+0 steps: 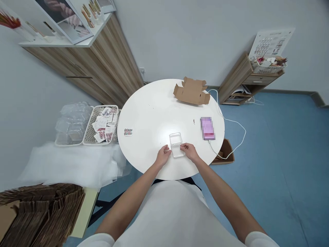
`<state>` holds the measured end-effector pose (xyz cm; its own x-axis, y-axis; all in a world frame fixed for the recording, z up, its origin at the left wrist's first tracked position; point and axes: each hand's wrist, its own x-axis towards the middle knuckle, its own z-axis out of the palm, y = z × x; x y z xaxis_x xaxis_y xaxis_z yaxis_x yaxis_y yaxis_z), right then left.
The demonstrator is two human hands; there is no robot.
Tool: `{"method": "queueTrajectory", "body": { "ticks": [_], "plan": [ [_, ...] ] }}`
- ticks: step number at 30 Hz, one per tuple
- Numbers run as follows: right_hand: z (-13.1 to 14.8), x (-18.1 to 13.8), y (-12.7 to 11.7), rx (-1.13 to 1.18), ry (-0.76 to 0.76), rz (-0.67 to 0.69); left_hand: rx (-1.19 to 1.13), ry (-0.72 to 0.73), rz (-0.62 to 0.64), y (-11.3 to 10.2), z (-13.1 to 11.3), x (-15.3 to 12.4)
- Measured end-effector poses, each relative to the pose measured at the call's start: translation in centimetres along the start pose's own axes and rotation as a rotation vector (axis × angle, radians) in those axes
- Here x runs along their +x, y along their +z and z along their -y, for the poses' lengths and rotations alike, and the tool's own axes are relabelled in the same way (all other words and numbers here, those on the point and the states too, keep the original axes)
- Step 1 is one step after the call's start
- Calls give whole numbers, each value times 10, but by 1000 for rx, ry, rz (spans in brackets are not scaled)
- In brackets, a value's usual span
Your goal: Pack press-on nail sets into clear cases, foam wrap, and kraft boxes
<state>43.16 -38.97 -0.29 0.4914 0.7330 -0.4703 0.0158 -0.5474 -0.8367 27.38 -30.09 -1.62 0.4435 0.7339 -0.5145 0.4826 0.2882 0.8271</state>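
Note:
A clear plastic box (pixel 178 151) lies opened on the white round table, its lid (pixel 175 138) folded back on the far side. My left hand (pixel 163 155) is at the box's left edge, fingers curled and fingertips meeting the side. My right hand (pixel 189 151) pinches the right side of the box, close to the hinge. Any small item inside the box is too faint to make out. Left of the hands lies a small card of colourful press-on nails (pixel 128 132).
On the table (pixel 154 103) are an unfolded cardboard box (pixel 192 91) and a blurred purple device (pixel 207 128) with a white cable. Baskets of cards (pixel 88 133) and clear plastic boxes (pixel 73 120) stand left. A cardboard carton (pixel 227 149) sits below right.

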Motion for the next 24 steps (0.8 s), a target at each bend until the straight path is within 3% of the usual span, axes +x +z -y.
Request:
{"method": "queueTrajectory", "body": {
  "ticks": [4,12,21,24],
  "plan": [
    [-14,12,15,-10,44,-20,150,60,-9,16,4,0],
    [-24,13,22,-201,-25,-97,275,57,-94,24,-4,4],
    [-25,8,19,-231,-50,-60,270,72,-68,28,7,3],
    [-14,1,17,-207,-78,-116,248,89,-83,15,7,0]
  ]
}}
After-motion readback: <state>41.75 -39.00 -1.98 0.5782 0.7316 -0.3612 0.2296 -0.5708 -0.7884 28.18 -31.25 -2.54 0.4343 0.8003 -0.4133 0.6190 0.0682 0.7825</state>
